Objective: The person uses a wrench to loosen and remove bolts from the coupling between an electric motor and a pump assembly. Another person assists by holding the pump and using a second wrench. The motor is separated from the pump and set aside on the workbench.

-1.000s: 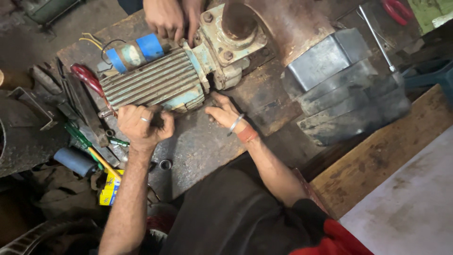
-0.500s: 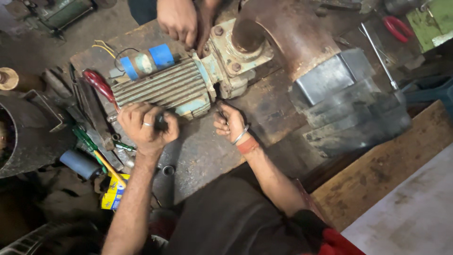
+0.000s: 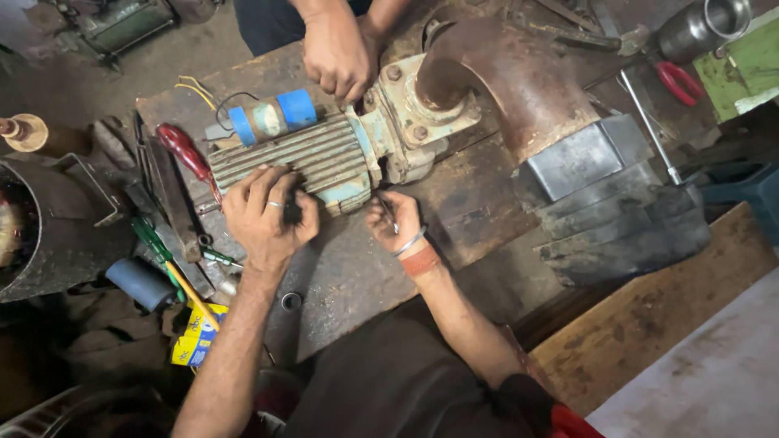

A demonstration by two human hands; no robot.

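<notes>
A ribbed grey-green electric motor (image 3: 300, 158) lies on a worn metal bench (image 3: 479, 203), joined to a pale pump housing (image 3: 422, 113) and a rusty curved pipe (image 3: 511, 81). My left hand (image 3: 264, 215) is closed around a small dark part against the motor's near side. My right hand (image 3: 393, 221) holds a thin metal tool at the motor's foot; a bangle and orange band circle that wrist. Another person's hands (image 3: 337, 49) press on the pump housing from the far side. A blue-banded capacitor (image 3: 272, 118) sits on top of the motor.
A red-handled screwdriver (image 3: 185, 150) and a green-and-yellow screwdriver (image 3: 166, 259) lie left of the motor. A small nut (image 3: 290, 301) rests on the bench near me. Grey metal covers (image 3: 600, 186) sit to the right, red-handled pliers (image 3: 677, 81) far right, a yellow box (image 3: 195, 337) below left.
My right hand has curled up from lying flat on the bench and now pinches a thin tool. My left hand stays gripped at the motor. The view has shifted slightly.
</notes>
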